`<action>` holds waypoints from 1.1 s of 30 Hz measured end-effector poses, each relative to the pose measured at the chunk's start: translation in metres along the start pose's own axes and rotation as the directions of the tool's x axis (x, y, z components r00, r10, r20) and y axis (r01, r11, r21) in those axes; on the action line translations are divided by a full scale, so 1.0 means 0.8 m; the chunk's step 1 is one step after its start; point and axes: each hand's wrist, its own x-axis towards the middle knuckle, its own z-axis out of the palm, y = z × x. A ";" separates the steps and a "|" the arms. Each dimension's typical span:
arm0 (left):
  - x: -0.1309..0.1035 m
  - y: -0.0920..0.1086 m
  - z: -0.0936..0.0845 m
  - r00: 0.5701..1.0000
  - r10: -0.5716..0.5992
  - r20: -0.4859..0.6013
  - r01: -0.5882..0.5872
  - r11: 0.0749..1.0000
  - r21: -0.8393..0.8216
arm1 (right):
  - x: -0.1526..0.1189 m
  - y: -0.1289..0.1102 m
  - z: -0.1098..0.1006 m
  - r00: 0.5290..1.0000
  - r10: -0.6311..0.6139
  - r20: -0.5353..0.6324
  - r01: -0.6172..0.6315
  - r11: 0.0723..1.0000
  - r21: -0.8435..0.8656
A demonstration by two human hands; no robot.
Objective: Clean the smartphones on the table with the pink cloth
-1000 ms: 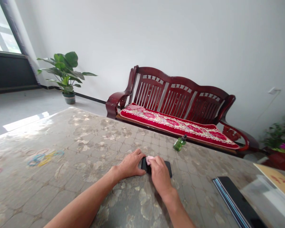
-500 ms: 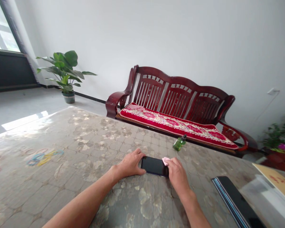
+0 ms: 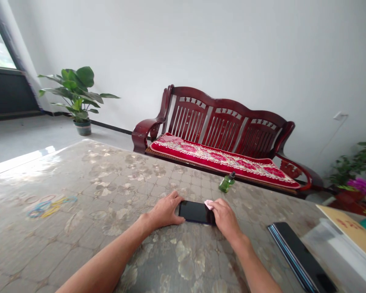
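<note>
A dark smartphone (image 3: 193,212) lies flat, screen up, on the patterned tablecloth (image 3: 183,260). My left hand (image 3: 167,208) grips its left end between thumb and fingers. My right hand (image 3: 225,215) pinches a small pale pink cloth (image 3: 208,204) against the phone's upper right corner and covers part of that end. Beyond the phone, slightly right, stands a small green bottle (image 3: 226,182) with a dark cap.
Colourful rubber bands (image 3: 50,206) lie on the left of the table. At right are a stack of dark phone-like slabs (image 3: 301,256), a clear plastic box (image 3: 338,248) and a tan card (image 3: 350,230). A wooden bench (image 3: 213,118) stands beyond the table.
The whole view has shifted slightly, so things appear further left. My right hand and the cloth have moved a little leftward on the phone. My left hand keeps its grip.
</note>
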 end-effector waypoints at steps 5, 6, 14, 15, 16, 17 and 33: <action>-0.001 0.003 -0.003 1.000 -0.004 0.006 0.004 1.000 -0.004 | -0.020 -0.007 -0.006 1.000 -0.009 0.015 0.009 0.999 0.038; -0.001 0.003 -0.002 1.000 -0.006 0.005 0.006 1.000 -0.008 | -0.030 -0.009 -0.008 1.000 -0.021 0.017 0.021 0.999 0.036; 0.001 0.001 -0.001 1.000 -0.004 0.002 0.004 1.000 -0.014 | -0.035 -0.006 -0.011 1.000 0.011 -0.009 -0.012 0.997 -0.082; 0.000 0.002 -0.002 1.000 -0.006 0.003 0.006 1.000 -0.012 | -0.031 -0.009 -0.008 0.999 0.035 -0.024 -0.037 0.994 -0.106; 0.000 0.003 -0.003 1.000 -0.007 0.004 0.007 1.000 -0.009 | -0.028 -0.014 -0.006 0.998 0.056 -0.034 -0.060 0.990 -0.128; 0.000 0.004 -0.004 1.000 -0.008 0.007 0.009 1.000 -0.007 | -0.026 -0.022 -0.002 0.997 0.069 -0.039 -0.074 0.986 -0.147; 0.001 0.001 0.003 1.000 -0.012 -0.003 0.012 1.000 0.007 | -0.003 -0.036 0.008 0.993 0.117 -0.028 -0.120 0.949 -0.292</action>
